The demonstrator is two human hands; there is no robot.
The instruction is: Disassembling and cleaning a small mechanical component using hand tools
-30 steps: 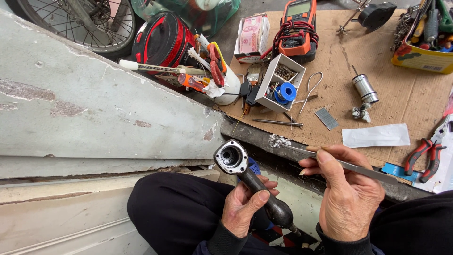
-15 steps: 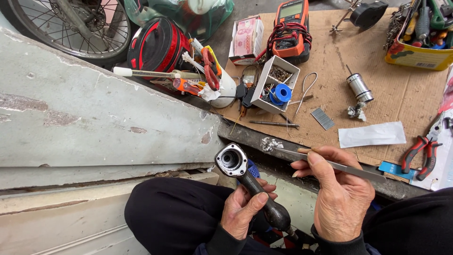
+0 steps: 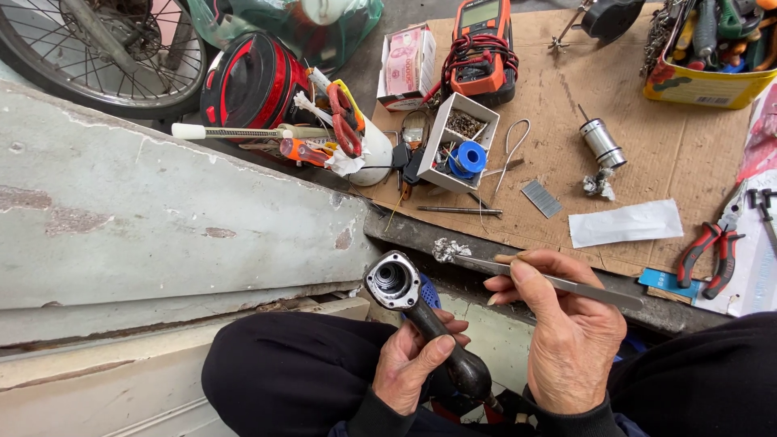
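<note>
Already opened: tool housing (image 3: 394, 282) gripped at its dark handle by left hand (image 3: 417, 364), open end facing up over the lap. Right hand (image 3: 566, 332) pinches tweezers (image 3: 518, 271) holding a grey wad (image 3: 447, 249) just beside the opening, not inside. Rotor (image 3: 600, 142) lies well apart on the cardboard (image 3: 647, 121); reassembly apparently remains.

- Dark power-tool body (image 3: 433, 328): black and greasy, held tilted, its round open metal head up and leftward, above the lap.
- Tweezers (image 3: 558, 283): long, grey metal, nearly level, a crumpled silvery wad (image 3: 447, 249) at the tip.
</note>
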